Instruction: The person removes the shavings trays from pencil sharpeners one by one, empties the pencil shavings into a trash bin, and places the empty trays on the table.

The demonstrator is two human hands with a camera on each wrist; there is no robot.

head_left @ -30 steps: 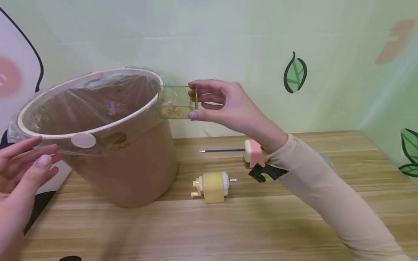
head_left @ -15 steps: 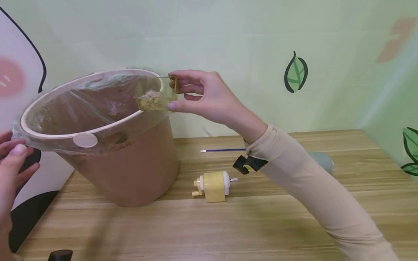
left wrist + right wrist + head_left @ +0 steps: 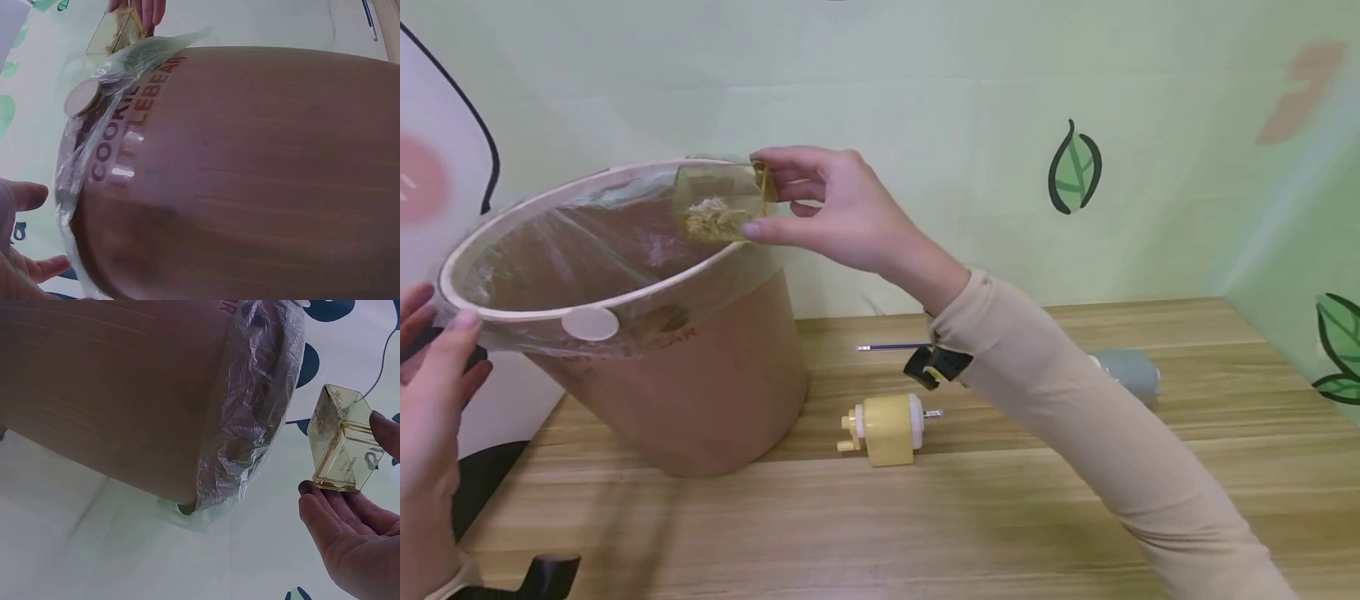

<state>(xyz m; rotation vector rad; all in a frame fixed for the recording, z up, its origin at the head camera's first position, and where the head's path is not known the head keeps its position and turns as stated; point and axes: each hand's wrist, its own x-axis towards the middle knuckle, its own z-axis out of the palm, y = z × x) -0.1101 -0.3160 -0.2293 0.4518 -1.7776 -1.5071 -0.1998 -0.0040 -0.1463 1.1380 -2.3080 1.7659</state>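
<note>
My right hand (image 3: 850,212) pinches a see-through yellow shavings tray (image 3: 718,187) between thumb and fingers. Pencil shavings (image 3: 715,223) lie inside it. The tray is over the right side of the rim of a brown trash bin (image 3: 700,400), seen through against the bin's opening. In the right wrist view, the same tray (image 3: 344,440) appears tilted, apart from the bin's side. A thin clear bag (image 3: 244,425) lines the bin and folds over its rim. At the bin's left edge, my left hand (image 3: 430,408) has its fingers spread and relaxed; whether a fingertip touches the bag I cannot tell.
On the wooden table (image 3: 1037,517), a yellow crank pencil sharpener (image 3: 891,429) stands right of the bin with a pencil end poking out. Behind it lies a blue pencil (image 3: 895,347), partly covered by my right wrist. A grey-blue cylinder (image 3: 1131,373) lies farther right, beyond my forearm.
My right hand has carried the tray leftward and slightly up, from beside the bin to over its rim. My left hand has shifted slightly left. The pink-and-cream sharpener is now hidden by my arm.
</note>
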